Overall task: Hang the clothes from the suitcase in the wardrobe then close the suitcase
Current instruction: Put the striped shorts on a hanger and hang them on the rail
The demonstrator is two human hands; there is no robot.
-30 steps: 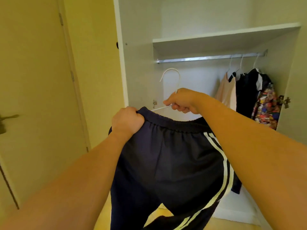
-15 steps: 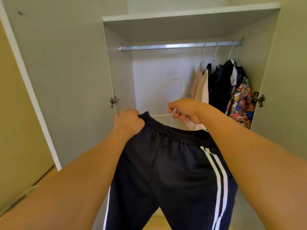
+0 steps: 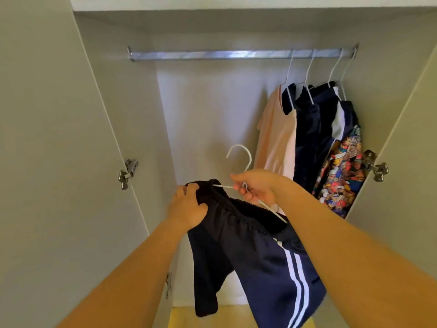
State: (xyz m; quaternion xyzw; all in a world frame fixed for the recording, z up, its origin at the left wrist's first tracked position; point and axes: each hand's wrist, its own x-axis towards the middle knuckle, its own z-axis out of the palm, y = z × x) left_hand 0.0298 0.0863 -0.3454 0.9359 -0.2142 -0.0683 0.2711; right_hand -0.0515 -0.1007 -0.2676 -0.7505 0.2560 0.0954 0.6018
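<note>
Dark navy trousers (image 3: 257, 252) with two white side stripes hang from a white wire hanger (image 3: 243, 162) in front of the open wardrobe. My left hand (image 3: 189, 207) grips the left end of the elastic waistband. My right hand (image 3: 257, 185) pinches the hanger at its neck, the hook sticking up above my fingers. The metal rail (image 3: 212, 54) runs across the wardrobe well above both hands. The suitcase is out of view.
At the rail's right end hang a peach shirt (image 3: 276, 138), dark navy garments (image 3: 314, 129) and a colourful printed piece (image 3: 340, 171). The left wardrobe door (image 3: 59, 162) and right door (image 3: 406, 162) stand open with metal hinges. A shelf (image 3: 236, 3) sits above the rail.
The view has moved closer to the wardrobe and tilted up toward the rail. Both hands still hold the trousers and hanger, now inside the wardrobe opening.
</note>
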